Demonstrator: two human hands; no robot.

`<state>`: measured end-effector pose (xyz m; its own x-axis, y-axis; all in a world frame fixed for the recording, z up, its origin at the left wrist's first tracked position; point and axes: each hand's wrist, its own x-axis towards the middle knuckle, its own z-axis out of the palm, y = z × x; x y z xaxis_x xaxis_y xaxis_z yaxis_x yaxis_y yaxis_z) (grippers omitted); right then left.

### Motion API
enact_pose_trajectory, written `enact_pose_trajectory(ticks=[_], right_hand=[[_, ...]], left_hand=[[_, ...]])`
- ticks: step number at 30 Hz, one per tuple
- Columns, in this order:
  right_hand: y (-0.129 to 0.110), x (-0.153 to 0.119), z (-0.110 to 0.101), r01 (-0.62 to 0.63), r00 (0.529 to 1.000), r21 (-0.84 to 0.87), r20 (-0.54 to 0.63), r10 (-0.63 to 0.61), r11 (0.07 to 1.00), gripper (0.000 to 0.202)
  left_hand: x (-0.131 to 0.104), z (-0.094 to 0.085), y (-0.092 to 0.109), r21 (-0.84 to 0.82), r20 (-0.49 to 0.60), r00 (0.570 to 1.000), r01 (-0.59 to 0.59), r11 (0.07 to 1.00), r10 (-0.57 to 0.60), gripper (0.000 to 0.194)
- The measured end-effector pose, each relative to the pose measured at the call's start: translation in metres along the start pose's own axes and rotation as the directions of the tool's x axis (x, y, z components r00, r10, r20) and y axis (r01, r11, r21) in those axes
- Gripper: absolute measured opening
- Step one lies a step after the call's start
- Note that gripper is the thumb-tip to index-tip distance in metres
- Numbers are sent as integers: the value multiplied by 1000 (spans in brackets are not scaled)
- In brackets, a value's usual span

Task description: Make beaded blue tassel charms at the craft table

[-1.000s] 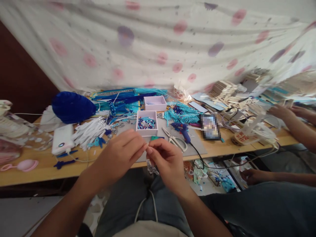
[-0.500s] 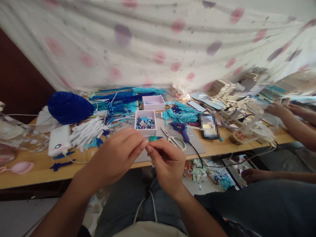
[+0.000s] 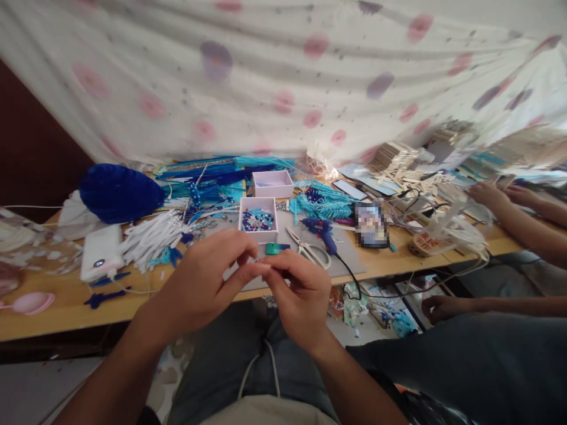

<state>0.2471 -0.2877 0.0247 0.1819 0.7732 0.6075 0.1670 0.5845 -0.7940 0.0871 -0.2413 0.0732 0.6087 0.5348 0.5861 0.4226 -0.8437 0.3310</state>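
Observation:
My left hand (image 3: 217, 274) and my right hand (image 3: 301, 289) meet at the fingertips over the table's front edge. Both are closed in a pinch, and whatever lies between the fingertips is too small to make out. Just beyond them is a small teal item (image 3: 277, 248) on a grey mat (image 3: 349, 257). A white box of blue, white and red beads (image 3: 258, 221) stands behind that. White-handled scissors (image 3: 314, 252) and a blue glue gun (image 3: 322, 231) lie to the right of the beads.
An open lilac box (image 3: 272, 184) stands at the back. Left are a blue fuzzy bundle (image 3: 121, 193), white stems (image 3: 153, 236) and a white power bank (image 3: 101, 254). A phone (image 3: 371, 225), a plastic cup (image 3: 427, 241) and another person's hands (image 3: 491, 198) are on the right.
The left index finger has lifted and curled away from the joined fingertips, widening the gap above the thumb. The whole view has shifted slightly. The other person's lower hand has moved a little left.

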Motion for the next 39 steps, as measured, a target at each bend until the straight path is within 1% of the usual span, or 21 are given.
enact_pose_trajectory(ticks=[2, 3, 5, 7, 9, 10, 12, 14, 16, 17, 18, 19, 22, 25, 28, 30, 34, 39], right_hand=[[-1, 0, -2, -39, 999, 47, 10, 38, 998, 11], [-2, 1, -3, -79, 997, 94, 23, 77, 992, 11], [-4, 3, -4, -201, 979, 212, 74, 190, 956, 9], [-6, 5, -5, -325, 945, 328, 141, 294, 887, 7], [-7, 8, -5, -395, 918, 399, 189, 348, 827, 7], [-7, 8, -6, -409, 913, 422, 201, 356, 809, 6], [-6, 9, -6, -419, 908, 447, 209, 363, 791, 4], [-4, 8, -7, -428, 904, 463, 211, 372, 776, 3], [-3, 8, -8, -443, 896, 475, 221, 384, 760, 3], [-2, 7, -8, -452, 892, 478, 226, 392, 753, 4], [-2, 7, -9, -461, 887, 480, 231, 399, 746, 4], [-1, 7, -9, -471, 882, 481, 234, 409, 739, 5], [0, 6, -8, -501, 864, 480, 227, 449, 721, 11], [0, 5, -7, -506, 860, 471, 212, 464, 723, 13], [1, 4, -6, -500, 863, 479, 206, 462, 721, 14], [1, 4, -6, -494, 865, 500, 197, 462, 711, 14], [1, 4, -6, -473, 874, 527, 180, 452, 705, 15], [1, 3, -6, -479, 871, 534, 189, 454, 696, 14]], left_hand=[[-2, 1, -3, -10, 0, 999, -48, 999, 48, 11], [-3, 1, -5, -24, -12, 997, -77, 997, 77, 10], [-5, 3, -9, -73, -76, 991, -113, 991, 107, 12], [-7, 6, -13, -162, -157, 984, -104, 981, 78, 17], [-8, 10, -15, -288, -196, 981, -64, 956, 7, 22], [-9, 13, -15, -365, -195, 980, -30, 931, -45, 23], [-10, 20, -14, -531, -158, 972, 62, 845, -171, 21], [-11, 26, -13, -671, -97, 954, 149, 726, -285, 16], [-12, 32, -11, -744, -56, 935, 194, 639, -350, 11], [-12, 34, -10, -754, -61, 927, 200, 626, -370, 9], [-13, 36, -8, -745, -83, 919, 200, 637, -386, 7], [-13, 37, -7, -717, -121, 910, 196, 669, -397, 6], [-14, 39, 0, -538, -270, 882, 193, 821, -385, 6], [-16, 39, 5, -313, -387, 880, 157, 937, -277, 8], [-16, 38, 10, -112, -465, 878, 71, 991, -116, 5], [-14, 37, 13, -24, -471, 881, 40, 999, -47, 6], [-9, 33, 16, 43, -429, 903, 54, 998, -31, 5], [-8, 31, 12, 128, -408, 911, -1, 992, 54, 7]])
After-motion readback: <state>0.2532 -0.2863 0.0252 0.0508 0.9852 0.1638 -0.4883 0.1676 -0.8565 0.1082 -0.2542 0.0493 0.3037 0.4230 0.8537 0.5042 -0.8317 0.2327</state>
